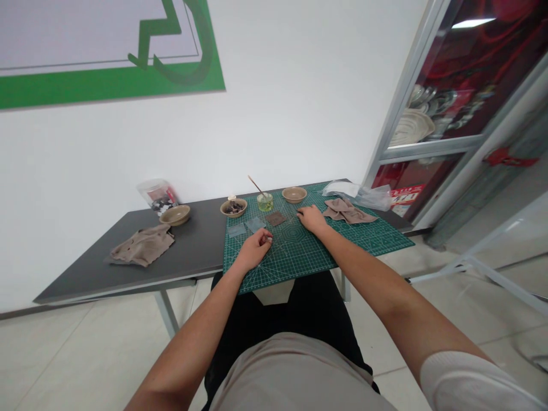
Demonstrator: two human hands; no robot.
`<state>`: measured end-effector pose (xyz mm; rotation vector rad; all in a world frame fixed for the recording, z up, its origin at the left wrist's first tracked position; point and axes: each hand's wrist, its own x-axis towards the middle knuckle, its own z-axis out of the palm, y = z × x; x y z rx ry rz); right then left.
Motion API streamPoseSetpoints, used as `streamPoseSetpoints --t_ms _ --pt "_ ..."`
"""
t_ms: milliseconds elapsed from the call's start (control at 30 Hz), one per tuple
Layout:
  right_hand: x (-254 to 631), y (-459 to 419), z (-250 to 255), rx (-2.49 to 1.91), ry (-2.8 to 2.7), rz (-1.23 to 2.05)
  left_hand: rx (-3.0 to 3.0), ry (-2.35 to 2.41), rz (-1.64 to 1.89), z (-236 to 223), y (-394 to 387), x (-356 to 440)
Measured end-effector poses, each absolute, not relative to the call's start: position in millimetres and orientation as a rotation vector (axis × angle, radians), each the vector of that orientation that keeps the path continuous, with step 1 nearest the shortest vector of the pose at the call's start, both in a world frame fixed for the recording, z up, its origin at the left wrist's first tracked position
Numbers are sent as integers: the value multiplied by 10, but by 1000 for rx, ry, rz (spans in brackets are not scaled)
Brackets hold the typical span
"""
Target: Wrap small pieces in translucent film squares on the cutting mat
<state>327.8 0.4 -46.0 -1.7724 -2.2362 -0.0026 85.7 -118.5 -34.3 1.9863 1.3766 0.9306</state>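
My left hand [256,246] rests on the green cutting mat [317,251] with its fingers curled in, pinching something small I cannot make out. Just beyond it lie two clear rectangular pieces [246,227] flat on the mat. My right hand [311,217] lies on the mat a little farther back, fingers bent, its fingertips next to a small brown square [275,218]. Whether the right fingers hold anything is too small to see.
A small glass of green liquid with a stick [264,200], a bowl of dark pieces [233,207] and two more tan bowls [294,194] [175,214] line the back. Brown cloths [142,245] [347,211], a plastic jar [156,196] and plastic bags [359,194] lie around. Grey table [128,274] against a white wall.
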Motion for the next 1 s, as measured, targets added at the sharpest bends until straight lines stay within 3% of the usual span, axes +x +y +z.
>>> streamPoseSetpoints --t_ms 467,633,1000 --pt "3233 28 -292 -1785 -2126 -97 1948 1362 931 -339 -1175 847" --pt "3173 -206 -115 -1457 -1987 -170 1941 1377 930 -257 -1155 853" --pt "2615 -798 -191 -987 -1705 708 1646 1255 1096 -267 -956 919"
